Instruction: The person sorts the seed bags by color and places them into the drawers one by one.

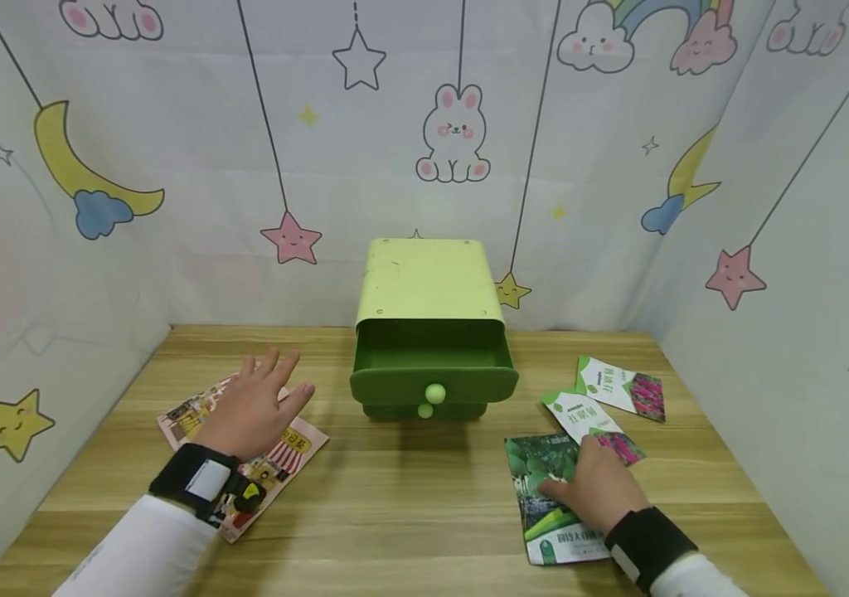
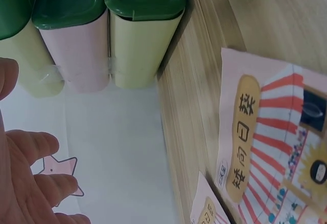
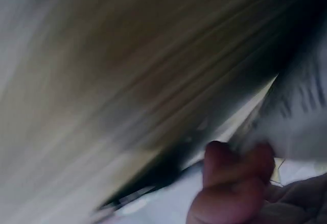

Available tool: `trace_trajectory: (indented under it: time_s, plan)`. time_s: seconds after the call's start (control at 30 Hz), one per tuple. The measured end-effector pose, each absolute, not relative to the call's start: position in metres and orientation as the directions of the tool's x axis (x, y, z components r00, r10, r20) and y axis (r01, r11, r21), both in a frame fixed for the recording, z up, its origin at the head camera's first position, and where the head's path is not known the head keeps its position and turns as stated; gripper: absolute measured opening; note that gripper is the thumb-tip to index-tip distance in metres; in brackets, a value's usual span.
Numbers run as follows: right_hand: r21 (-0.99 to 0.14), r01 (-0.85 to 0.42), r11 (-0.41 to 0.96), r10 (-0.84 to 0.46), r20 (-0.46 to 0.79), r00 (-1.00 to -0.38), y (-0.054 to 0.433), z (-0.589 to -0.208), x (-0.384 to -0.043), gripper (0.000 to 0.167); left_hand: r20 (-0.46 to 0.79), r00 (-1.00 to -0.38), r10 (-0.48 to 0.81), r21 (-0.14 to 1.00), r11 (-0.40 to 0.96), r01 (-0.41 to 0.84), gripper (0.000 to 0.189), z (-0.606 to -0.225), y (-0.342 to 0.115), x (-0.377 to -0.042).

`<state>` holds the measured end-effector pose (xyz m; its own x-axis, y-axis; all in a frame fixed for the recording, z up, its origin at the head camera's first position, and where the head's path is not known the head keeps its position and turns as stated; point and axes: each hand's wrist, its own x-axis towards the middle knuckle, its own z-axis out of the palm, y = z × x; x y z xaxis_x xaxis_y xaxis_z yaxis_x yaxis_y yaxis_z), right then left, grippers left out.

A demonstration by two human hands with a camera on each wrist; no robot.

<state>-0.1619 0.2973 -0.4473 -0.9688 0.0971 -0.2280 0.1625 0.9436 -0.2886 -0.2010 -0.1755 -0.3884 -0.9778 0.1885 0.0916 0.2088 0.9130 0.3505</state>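
My left hand [image 1: 249, 410] hovers with fingers spread over the pink sunflower packets [image 1: 298, 452], which overlap on the table at the left. In the left wrist view its fingers are apart, with a printed packet [image 2: 276, 132] beside them. My right hand [image 1: 604, 489] is over the dark green packets [image 1: 544, 464], thumb reaching across their picture side. In the blurred right wrist view, fingertips [image 3: 219, 155] come right to the edge of a pale printed sheet [image 3: 301, 112]; I cannot tell whether they pinch it. Two white packets with pink flowers [image 1: 581, 414] [image 1: 618, 385] lie just beyond.
Between the hands, at the back, stands a small drawer chest [image 1: 432, 278] with its green upper drawer [image 1: 432, 385] pulled out. The left wrist view shows its stacked cream and pink shells [image 2: 76, 55] from the side. Patterned cloth walls [image 1: 230, 274] bound the wooden table [image 1: 409, 531].
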Motion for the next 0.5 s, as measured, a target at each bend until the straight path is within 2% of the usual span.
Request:
trace_trajectory:
  time_s: [0.13, 0.37, 0.5]
  plan:
    - [-0.383, 0.21, 0.9, 0.124, -0.236, -0.964, 0.298, -0.443, -0.164, 0.112, 0.08, -0.978, 0.193, 0.39, 0.897, 0.208, 0.081, -0.389, -0.173, -0.198]
    - [-0.508, 0.176, 0.843, 0.108, -0.16, -0.981, 0.302, -0.434, -0.162, 0.081, 0.076, -0.978, 0.195, 0.402, 0.891, 0.209, 0.081, -0.392, -0.172, -0.195]
    - [-0.589, 0.172, 0.79, 0.111, -0.139, -0.984, 0.306, -0.431, -0.163, 0.07, 0.076, -0.978, 0.194, 0.392, 0.896, 0.208, 0.082, -0.393, -0.172, -0.195]
